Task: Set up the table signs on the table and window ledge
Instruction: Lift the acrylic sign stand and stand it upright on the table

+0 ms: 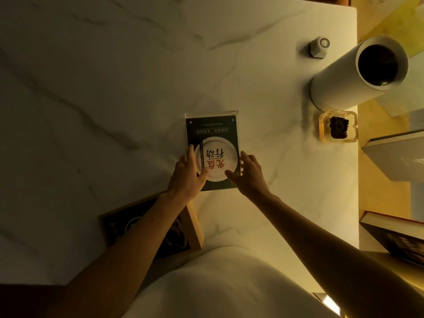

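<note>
one acrylic table sign (212, 143) lies near the middle of the marble table (91, 88), its dark green card printed with a white plate and red and black characters that read upside down from this view. both hands grip it by its long edges — the left hand (187, 174) on the left edge with the thumb laid over the printed plate, the right hand (249, 173) on the right edge with the thumb on the card's lower part and the fingers curled round the side. whether the sign rests flat on the marble or is lifted a little cannot be told.

a second sign (174, 228), in a wooden frame with a dark face, lies on the table near the front edge, partly hidden under the left forearm.

toward the table's right edge stand three other things: one tall white cylinder (344, 81) open at the top, one clear glass ashtray (338, 127) with dark matter inside just beside the cylinder's base, and one small white hexagonal object (319, 47) farther back. two books (399, 154) show beyond the right edge.
</note>
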